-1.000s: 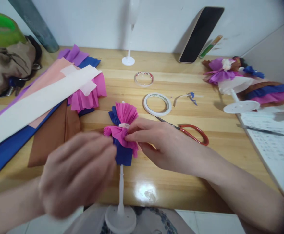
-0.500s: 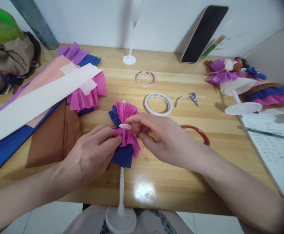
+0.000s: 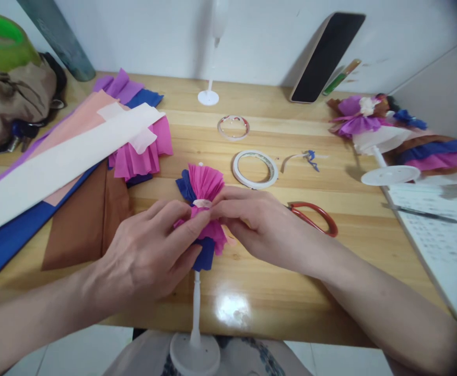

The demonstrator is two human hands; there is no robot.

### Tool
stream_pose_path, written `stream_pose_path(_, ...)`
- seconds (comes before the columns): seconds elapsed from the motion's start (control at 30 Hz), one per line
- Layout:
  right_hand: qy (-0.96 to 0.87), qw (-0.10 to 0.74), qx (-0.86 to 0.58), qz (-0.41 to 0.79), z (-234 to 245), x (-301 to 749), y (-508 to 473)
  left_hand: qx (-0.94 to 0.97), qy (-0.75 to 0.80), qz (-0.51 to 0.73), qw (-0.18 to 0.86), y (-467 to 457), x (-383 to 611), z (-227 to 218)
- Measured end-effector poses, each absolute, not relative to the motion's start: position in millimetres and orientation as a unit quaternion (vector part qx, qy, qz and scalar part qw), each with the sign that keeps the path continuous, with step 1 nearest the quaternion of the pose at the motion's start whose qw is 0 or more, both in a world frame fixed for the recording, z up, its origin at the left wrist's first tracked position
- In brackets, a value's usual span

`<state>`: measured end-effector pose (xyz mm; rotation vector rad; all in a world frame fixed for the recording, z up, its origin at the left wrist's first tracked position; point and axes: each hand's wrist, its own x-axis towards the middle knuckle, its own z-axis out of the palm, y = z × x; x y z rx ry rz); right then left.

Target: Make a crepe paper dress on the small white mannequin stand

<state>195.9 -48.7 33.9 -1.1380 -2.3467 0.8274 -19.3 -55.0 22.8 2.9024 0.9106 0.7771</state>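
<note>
A bow of pleated pink crepe paper (image 3: 205, 180) is cinched at its middle by a pale band (image 3: 202, 203). Behind it shows blue crepe paper (image 3: 203, 256), all of it at the upper end of a white plastic stand (image 3: 196, 308) whose round base rests near my lap. My left hand (image 3: 157, 240) pinches the pink paper just below the band from the left. From the right, the fingertips of my right hand (image 3: 252, 219) are closed on the pink paper beside the band. The fingers cover part of the lower folds.
Folded crepe paper strips (image 3: 67, 162) lie left. Behind the bow are a tape roll (image 3: 255, 169) and a bracelet-like ring (image 3: 233, 127). Red-handled scissors (image 3: 318, 209) lie by my right forearm. A phone (image 3: 328, 57) leans on the wall; another decorated stand (image 3: 390, 175) lies right.
My left hand has shifted right and up, its thumb now at the paper below the band. My right fingers have closed in beside it. More of the scissors' red handles shows.
</note>
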Motion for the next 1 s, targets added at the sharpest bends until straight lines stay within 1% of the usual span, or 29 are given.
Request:
stream_pose_path(0.13,-0.82,0.233,-0.427,0.302,31,195,-47,0.927,0.276,0.244,-0.065,-54,-16,17)
stream_pose_path(0.2,-0.811,0.24,-0.441,0.3,28,194,-46,0.93,0.26,0.247,-0.08,-54,-15,15)
stream_pose_path(0.37,-0.812,0.247,-0.437,0.299,28,194,-47,0.929,0.238,0.276,-0.061,-55,-16,13)
stream_pose_path(0.53,-0.774,0.235,-0.429,0.402,32,194,-48,0.929,0.244,0.273,-0.054,-57,-16,12)
stream_pose_path(0.63,-0.736,0.249,-0.465,0.425,30,194,-46,0.929,0.25,0.263,-0.068,-57,-15,12)
stream_pose_path(0.73,-0.733,0.237,-0.468,0.433,31,194,-46,0.93,0.249,0.26,-0.069,-55,-13,12)
stream_pose_path(0.83,-0.753,0.196,-0.483,0.401,40,193,-50,0.926,0.245,0.284,-0.033,-54,-11,11)
stream_pose_path(1.0,-0.797,0.105,-0.535,0.26,50,187,-62,0.908,0.258,0.326,0.058,-55,-8,12)
